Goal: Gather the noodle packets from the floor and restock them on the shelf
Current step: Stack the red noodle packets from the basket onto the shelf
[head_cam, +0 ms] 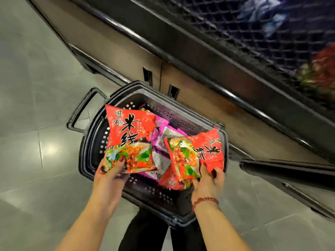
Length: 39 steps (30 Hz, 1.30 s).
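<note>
A dark plastic basket (183, 113) stands on the floor in front of me, holding several purple and red noodle packets (161, 142). My left hand (110, 176) grips the lower edge of a red noodle packet (128, 136) raised over the basket's left side. My right hand (208, 180) grips another red noodle packet (195, 154), tilted, above the basket's right side. The wire-mesh shelf (253, 38) runs diagonally across the upper right, with blurred red packets (322, 69) and blue packets (262, 13) on it.
The shelf's wood-look base panel (126, 51) sits directly behind the basket. The basket's handle (81, 109) sticks out to the left. Grey tiled floor (36, 87) spreads left and below. My dark trouser legs (150, 236) are under the basket's near edge.
</note>
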Each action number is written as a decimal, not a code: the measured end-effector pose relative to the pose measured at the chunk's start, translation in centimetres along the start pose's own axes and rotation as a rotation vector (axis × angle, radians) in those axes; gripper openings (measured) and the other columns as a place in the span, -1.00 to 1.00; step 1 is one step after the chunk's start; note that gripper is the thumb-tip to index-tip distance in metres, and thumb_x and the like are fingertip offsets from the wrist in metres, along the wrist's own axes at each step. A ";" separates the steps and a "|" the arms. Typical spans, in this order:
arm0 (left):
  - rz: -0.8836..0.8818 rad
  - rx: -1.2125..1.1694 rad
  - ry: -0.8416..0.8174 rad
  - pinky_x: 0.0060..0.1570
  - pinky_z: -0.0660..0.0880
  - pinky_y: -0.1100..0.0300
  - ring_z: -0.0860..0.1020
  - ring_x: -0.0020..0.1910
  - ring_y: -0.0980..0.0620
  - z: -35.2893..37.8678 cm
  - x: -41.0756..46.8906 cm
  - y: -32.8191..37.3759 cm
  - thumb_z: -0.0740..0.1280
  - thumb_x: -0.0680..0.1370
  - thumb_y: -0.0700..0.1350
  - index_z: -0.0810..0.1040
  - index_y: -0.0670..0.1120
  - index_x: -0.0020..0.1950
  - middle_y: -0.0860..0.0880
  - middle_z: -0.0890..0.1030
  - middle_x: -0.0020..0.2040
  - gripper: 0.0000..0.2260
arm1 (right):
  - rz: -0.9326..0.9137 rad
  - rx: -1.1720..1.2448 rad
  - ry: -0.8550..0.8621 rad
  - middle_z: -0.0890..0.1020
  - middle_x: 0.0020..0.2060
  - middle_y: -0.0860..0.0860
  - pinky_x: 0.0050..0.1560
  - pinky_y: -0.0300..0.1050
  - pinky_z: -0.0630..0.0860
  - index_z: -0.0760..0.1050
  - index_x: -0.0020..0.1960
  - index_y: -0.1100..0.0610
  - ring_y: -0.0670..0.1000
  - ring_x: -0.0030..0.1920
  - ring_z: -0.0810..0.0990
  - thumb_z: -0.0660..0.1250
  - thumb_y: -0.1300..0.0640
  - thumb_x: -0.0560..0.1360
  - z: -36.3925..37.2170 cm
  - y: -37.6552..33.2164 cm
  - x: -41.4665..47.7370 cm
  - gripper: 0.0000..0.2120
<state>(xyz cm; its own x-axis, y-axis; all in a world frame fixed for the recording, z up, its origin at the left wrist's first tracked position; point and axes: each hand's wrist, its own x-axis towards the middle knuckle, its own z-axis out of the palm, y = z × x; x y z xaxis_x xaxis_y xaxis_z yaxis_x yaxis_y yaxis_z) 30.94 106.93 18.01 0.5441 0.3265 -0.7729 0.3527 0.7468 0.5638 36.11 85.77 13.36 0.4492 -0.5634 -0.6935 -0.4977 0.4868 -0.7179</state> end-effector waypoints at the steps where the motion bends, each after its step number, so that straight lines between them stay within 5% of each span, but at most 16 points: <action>1: 0.017 -0.002 -0.034 0.10 0.59 0.03 0.63 0.14 -0.08 0.2 -1.4 1.0 0.38 0.41 -0.21 0.44 -0.19 0.37 -0.13 0.64 0.18 -0.49 | -0.056 -0.025 -0.037 0.57 -0.19 0.01 -0.31 -0.19 0.46 0.44 -0.04 -0.01 0.02 -0.20 0.55 0.35 0.34 0.51 -0.4 -1.6 -1.6 -0.74; 4: 0.055 0.067 -0.077 -0.10 0.64 0.14 0.67 0.00 0.00 1.3 -5.4 4.2 0.48 0.24 -0.14 0.49 -0.18 0.27 -0.08 0.68 0.05 -0.40 | -0.236 -0.120 -0.146 0.61 -0.04 0.10 -0.09 -0.08 0.43 0.50 0.02 -0.02 0.06 -0.10 0.52 0.42 0.18 0.37 -0.9 -7.0 -6.3 -0.74; 8: 0.132 0.081 -0.182 -0.16 0.64 0.18 0.68 -0.10 0.05 3.3 -10.8 7.5 0.36 0.40 -0.28 0.45 -0.20 0.30 -0.05 0.70 -0.05 -0.55 | -0.405 -0.110 -0.298 0.63 0.07 0.24 0.11 0.05 0.51 0.50 0.17 0.17 0.09 0.03 0.58 0.38 0.35 0.49 -1.7 -14.5 -12.0 -0.73; 11: 0.150 0.060 -0.245 -0.17 0.64 0.17 0.68 -0.11 0.03 5.1 -14.1 9.4 0.34 0.40 -0.26 0.54 -0.16 0.23 -0.09 0.68 -0.02 -0.61 | -0.540 -0.129 -0.328 0.64 -0.01 0.21 0.03 -0.04 0.54 0.49 0.13 0.20 0.03 -0.04 0.58 0.34 0.38 0.50 -2.6 -19.4 -14.8 -0.77; 13: 0.147 0.049 -0.292 -0.20 0.64 0.17 0.68 -0.17 0.05 6.6 -16.2 10.4 0.31 0.46 -0.30 0.69 -0.08 -0.03 -0.08 0.69 -0.08 -0.78 | -0.624 -0.138 -0.315 0.66 -0.03 0.20 -0.01 -0.12 0.53 0.50 0.07 0.10 -0.01 -0.08 0.59 0.35 0.38 0.49 -3.5 -22.3 -16.2 -0.75; 16: 0.165 0.049 -0.387 -0.26 0.63 0.20 0.69 -0.22 0.07 9.6 -18.9 11.4 0.31 0.43 -0.30 0.74 -0.07 -0.24 -0.04 0.71 -0.19 -0.77 | -0.720 -0.125 -0.333 0.68 -0.10 0.15 -0.10 -0.16 0.56 0.51 0.03 0.04 -0.07 -0.15 0.62 0.36 0.37 0.49 -5.3 -25.9 -17.7 -0.74; 20: 0.196 0.071 -0.516 -0.31 0.62 0.23 0.67 -0.29 0.08 14.2 -21.9 12.0 0.47 0.17 -0.17 0.66 -0.11 -0.07 -0.05 0.69 -0.24 -0.67 | -0.810 -0.066 -0.309 0.68 -0.15 0.08 -0.15 -0.29 0.54 0.52 -0.02 0.01 -0.17 -0.19 0.62 0.37 0.38 0.48 -7.9 -30.5 -18.4 -0.73; 22: 0.201 0.072 -0.554 -0.39 0.60 0.24 0.65 -0.36 0.07 16.5 -23.2 11.7 0.41 0.27 -0.23 0.67 -0.07 -0.10 -0.07 0.66 -0.26 -0.77 | -0.848 -0.041 -0.280 0.67 -0.21 -0.04 -0.16 -0.32 0.52 0.51 -0.03 0.01 -0.22 -0.22 0.61 0.37 0.40 0.47 -9.2 -32.8 -18.1 -0.71; 25: 0.194 0.073 -0.620 -0.50 0.54 0.29 0.68 -0.31 0.04 20.1 -24.6 10.5 0.35 0.32 -0.27 0.53 -0.13 0.16 -0.09 0.70 -0.16 -0.60 | -0.846 -0.016 -0.258 0.68 -0.20 -0.06 -0.11 -0.23 0.55 0.52 -0.01 0.03 -0.20 -0.19 0.63 0.37 0.37 0.48 -11.1 -36.4 -16.9 -0.74; 29: 0.205 0.049 -0.650 -0.17 0.65 0.11 0.70 -0.11 -0.02 25.5 -26.2 8.3 0.47 0.14 -0.18 0.46 -0.21 0.32 -0.14 0.70 0.02 -0.28 | -0.901 -0.009 -0.248 0.67 -0.06 0.10 -0.10 -0.33 0.54 0.53 0.08 0.11 -0.19 -0.12 0.63 0.35 0.35 0.50 -13.4 -41.7 -14.3 -0.78; 32: 0.202 0.001 -0.675 -0.03 0.62 0.03 0.69 -0.04 -0.05 29.5 -26.8 6.7 0.46 0.23 -0.21 0.44 -0.24 0.36 -0.19 0.66 0.13 -0.31 | -0.956 -0.008 -0.221 0.64 -0.10 -0.03 -0.11 -0.38 0.54 0.49 0.01 0.01 -0.32 -0.18 0.59 0.33 0.37 0.51 -14.8 -46.3 -12.5 -0.73; 34: 0.211 -0.033 -0.705 0.04 0.59 0.01 0.67 0.03 -0.06 32.1 -27.3 5.9 0.46 0.26 -0.22 0.43 -0.25 0.39 -0.24 0.59 0.23 -0.31 | -1.006 -0.006 -0.182 0.59 -0.18 -0.05 -0.18 -0.43 0.50 0.49 0.06 0.12 -0.34 -0.27 0.56 0.33 0.37 0.51 -15.6 -49.5 -10.8 -0.79; 39: 0.256 -0.064 -0.756 0.08 0.59 0.03 0.64 0.11 -0.06 37.6 -28.1 4.6 0.42 0.31 -0.21 0.43 -0.23 0.41 -0.19 0.60 0.24 -0.35 | -1.134 -0.025 -0.106 0.52 -0.27 -0.01 -0.26 -0.24 0.41 0.49 0.12 0.17 -0.17 -0.32 0.46 0.32 0.32 0.53 -16.3 -58.1 -5.9 -0.82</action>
<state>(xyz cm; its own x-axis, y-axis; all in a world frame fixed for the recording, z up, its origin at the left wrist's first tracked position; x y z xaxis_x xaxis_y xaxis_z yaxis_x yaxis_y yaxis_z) 45.87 79.41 53.25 0.9790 0.0281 -0.2020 0.1152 0.7409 0.6617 50.24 49.92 60.16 0.7095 -0.6105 0.3520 0.2213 -0.2812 -0.9338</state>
